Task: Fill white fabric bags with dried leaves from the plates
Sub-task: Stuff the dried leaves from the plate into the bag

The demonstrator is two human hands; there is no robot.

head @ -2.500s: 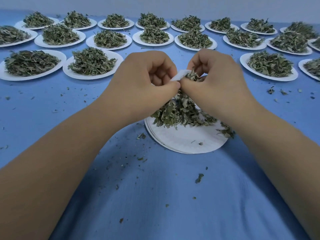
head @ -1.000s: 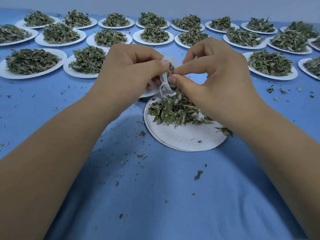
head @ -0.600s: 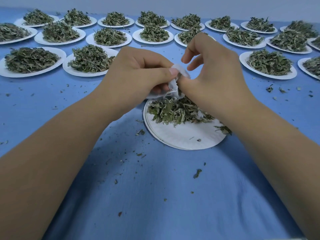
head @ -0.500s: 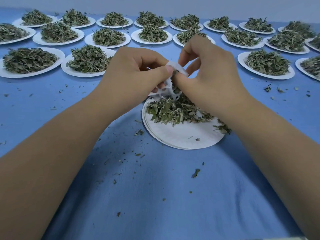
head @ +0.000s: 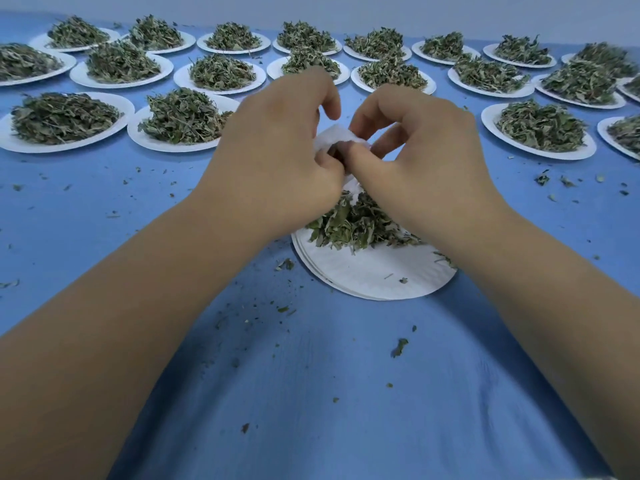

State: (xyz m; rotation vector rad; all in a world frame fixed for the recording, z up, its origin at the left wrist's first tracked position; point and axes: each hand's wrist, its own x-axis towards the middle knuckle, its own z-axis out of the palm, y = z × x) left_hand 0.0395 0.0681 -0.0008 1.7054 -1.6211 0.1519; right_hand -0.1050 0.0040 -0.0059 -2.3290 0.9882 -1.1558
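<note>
A small white fabric bag (head: 334,136) is held between both hands, just above the nearest white paper plate (head: 370,277). My left hand (head: 277,161) grips the bag's left side with curled fingers. From the right, my right hand (head: 412,157) pinches the bag at its mouth with thumb and forefinger. Most of the bag is hidden by my fingers. A loose pile of dried green leaves (head: 353,225) lies on the far half of that plate, directly under my hands.
Several white plates heaped with dried leaves, such as one plate (head: 65,142) at the left and another (head: 540,150) at the right, fill the back of the blue cloth (head: 311,393). Leaf crumbs are scattered over the cloth around the near plate.
My hands stayed above the near plate, working the bag. My right hand shifted from fingers raised to a pinch at the bag's mouth, and the leaf pile on the plate has shrunk slightly.
</note>
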